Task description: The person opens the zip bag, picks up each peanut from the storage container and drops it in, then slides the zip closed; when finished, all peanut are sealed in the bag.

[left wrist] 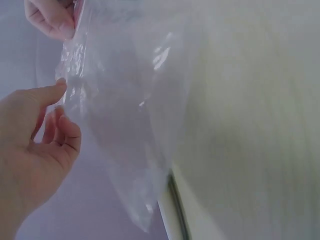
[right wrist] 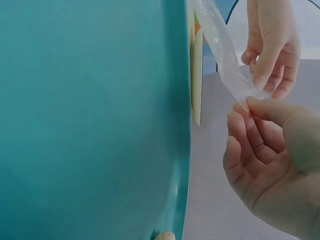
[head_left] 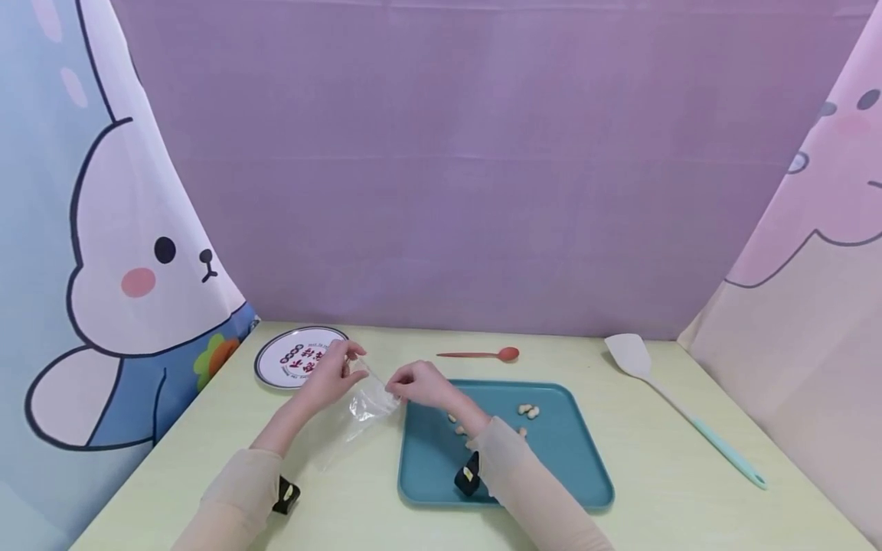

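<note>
Probably, the Thin Film Was the Weak Point

The clear plastic bag (head_left: 368, 405) was stretched between the hands over the desk (head_left: 668, 474), just left of the teal tray (head_left: 565, 459), and nothing could be seen inside it. The fingers of the right hand (head_left: 423, 385) pinched one end of its edge between thumb and forefinger; those of the left hand (head_left: 334, 376) were curled at the same edge further along, thumb tip against the film, in what looked like a lighter hold.

That lighter hold seemed likeliest to fail: slick film could have slid from under the thumb, letting the bag sag or fold over. If the layers clung together, the fingers might have caught both at once and kept the mouth closed. Pulling too hard between the two grips could have torn the edge.

The right forearm (head_left: 471, 413) posed another risk. It crossed above the tray, hiding some of the peanuts (head_left: 534, 412), and the black wrist device (head_left: 467, 476) hung on that side; a low sweep could have scattered them. On the left, the hand overlapped the white plate (head_left: 276, 375) in the head view, so a careless drop might have knocked it. Whether the bag's lower end touched the desk could not be told.
</note>
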The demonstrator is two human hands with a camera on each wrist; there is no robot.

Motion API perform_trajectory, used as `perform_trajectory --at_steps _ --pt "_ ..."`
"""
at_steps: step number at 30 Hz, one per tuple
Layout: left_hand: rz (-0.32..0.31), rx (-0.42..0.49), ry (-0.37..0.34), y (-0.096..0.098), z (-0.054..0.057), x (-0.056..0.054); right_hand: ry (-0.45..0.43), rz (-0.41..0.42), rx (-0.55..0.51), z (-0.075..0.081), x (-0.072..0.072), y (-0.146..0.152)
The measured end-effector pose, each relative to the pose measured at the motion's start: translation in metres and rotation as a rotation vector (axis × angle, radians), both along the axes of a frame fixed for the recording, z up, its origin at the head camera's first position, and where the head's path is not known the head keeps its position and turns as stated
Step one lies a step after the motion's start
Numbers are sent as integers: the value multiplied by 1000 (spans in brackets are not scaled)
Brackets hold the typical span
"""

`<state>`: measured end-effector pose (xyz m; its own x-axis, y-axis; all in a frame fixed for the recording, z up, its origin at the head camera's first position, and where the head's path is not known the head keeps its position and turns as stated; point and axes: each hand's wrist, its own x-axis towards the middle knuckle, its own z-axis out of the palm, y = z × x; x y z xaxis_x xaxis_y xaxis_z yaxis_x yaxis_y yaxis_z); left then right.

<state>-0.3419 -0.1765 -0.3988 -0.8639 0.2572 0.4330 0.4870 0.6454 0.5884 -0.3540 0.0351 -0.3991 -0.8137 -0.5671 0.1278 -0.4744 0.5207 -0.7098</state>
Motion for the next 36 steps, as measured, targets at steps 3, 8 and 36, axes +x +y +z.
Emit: perform_trajectory --at_steps 3,8,36 --pt "27 33 -75 2 -2 1 5 -32 -3 -1 1 0" --pt "-1 33 -304 4 -3 3 11 -55 -12 -1 3 0" --pt "-31 55 -371 13 -5 0 7 -53 -28 8 4 -4"
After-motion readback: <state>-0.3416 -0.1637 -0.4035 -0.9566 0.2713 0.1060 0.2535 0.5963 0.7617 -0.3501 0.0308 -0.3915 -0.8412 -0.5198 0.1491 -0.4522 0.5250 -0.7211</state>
